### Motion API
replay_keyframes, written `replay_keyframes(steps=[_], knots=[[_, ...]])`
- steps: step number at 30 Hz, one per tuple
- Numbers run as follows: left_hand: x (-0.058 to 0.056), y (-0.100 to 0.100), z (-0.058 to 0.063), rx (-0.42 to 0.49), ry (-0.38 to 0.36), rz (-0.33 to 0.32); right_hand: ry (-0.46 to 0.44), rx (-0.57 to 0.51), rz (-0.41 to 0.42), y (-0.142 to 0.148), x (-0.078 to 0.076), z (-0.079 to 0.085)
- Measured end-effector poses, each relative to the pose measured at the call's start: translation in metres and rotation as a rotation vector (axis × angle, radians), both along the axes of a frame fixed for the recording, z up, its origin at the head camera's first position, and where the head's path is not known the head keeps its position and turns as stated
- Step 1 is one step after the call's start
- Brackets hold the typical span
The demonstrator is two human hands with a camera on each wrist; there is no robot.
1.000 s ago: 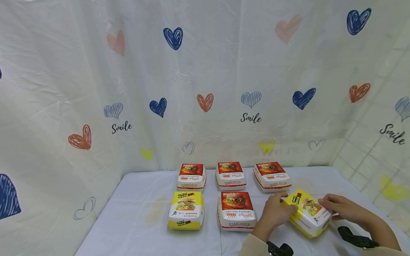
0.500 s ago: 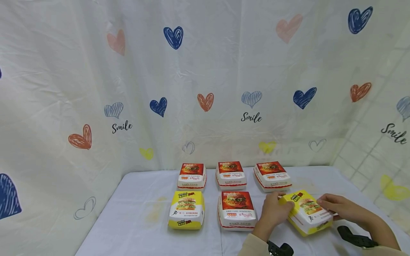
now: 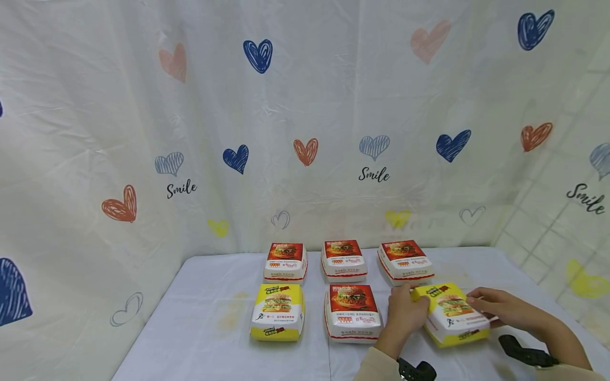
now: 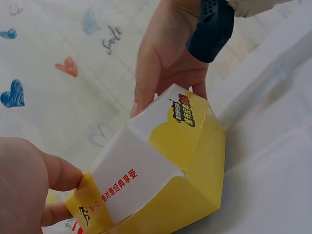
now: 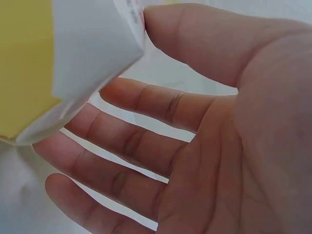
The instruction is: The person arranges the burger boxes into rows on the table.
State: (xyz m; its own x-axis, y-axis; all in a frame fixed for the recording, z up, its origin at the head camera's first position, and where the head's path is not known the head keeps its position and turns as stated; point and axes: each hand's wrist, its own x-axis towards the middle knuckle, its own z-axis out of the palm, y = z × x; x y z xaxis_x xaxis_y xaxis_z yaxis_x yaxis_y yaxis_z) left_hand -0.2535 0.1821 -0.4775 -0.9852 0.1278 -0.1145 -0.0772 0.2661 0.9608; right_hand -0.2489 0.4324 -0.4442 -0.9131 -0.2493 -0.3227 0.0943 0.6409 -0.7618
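Note:
A yellow-and-white burger box [image 3: 455, 316] is held between both hands at the right of the table. My left hand [image 3: 404, 317] grips its left end, the thumb on top and other fingers partly hidden behind it. At the opposite end, my right hand [image 3: 510, 309] holds the box with the thumb at the upper edge. In the right wrist view the other fingers [image 5: 131, 141] reach along the box's underside, loosely bent. The lid looks closed in the left wrist view, where a yellow side [image 4: 195, 170] faces the cloth. Whether the box touches the table, I cannot tell.
Three red-and-white burger boxes line the back, the nearest to my hands being the right one [image 3: 405, 263]. In front stand another red-and-white box [image 3: 352, 314] and a yellow-and-white one [image 3: 277, 313]. A white cloth [image 3: 205, 317] covers the table; a heart-print curtain [image 3: 305, 106] hangs behind.
Between my hands the burger box has turned, so its front edge now lies more nearly level with the table's front. It has shifted slightly left with both hands. The other boxes stayed put.

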Motion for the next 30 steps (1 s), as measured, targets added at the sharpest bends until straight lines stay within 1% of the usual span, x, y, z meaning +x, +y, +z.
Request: replay_keyframes(steps=[5, 10, 18, 22, 30], knots=[[-0.002, 0.0, -0.002, -0.001, -0.001, 0.019, -0.005, 0.016, -0.008, -0.004, -0.001, 0.0], [-0.003, 0.0, -0.002, 0.026, -0.011, 0.03, -0.012, 0.03, -0.017, -0.008, -0.002, 0.001], [-0.001, -0.003, 0.0, 0.052, 0.001, 0.033, -0.012, 0.065, -0.027, -0.015, -0.003, -0.001], [0.0, -0.002, 0.002, 0.042, -0.003, 0.045, -0.012, 0.067, -0.023, -0.018, -0.003, 0.001], [0.002, -0.003, 0.008, -0.037, -0.018, 0.081, -0.018, 0.062, -0.014, -0.023, -0.001, 0.003]])
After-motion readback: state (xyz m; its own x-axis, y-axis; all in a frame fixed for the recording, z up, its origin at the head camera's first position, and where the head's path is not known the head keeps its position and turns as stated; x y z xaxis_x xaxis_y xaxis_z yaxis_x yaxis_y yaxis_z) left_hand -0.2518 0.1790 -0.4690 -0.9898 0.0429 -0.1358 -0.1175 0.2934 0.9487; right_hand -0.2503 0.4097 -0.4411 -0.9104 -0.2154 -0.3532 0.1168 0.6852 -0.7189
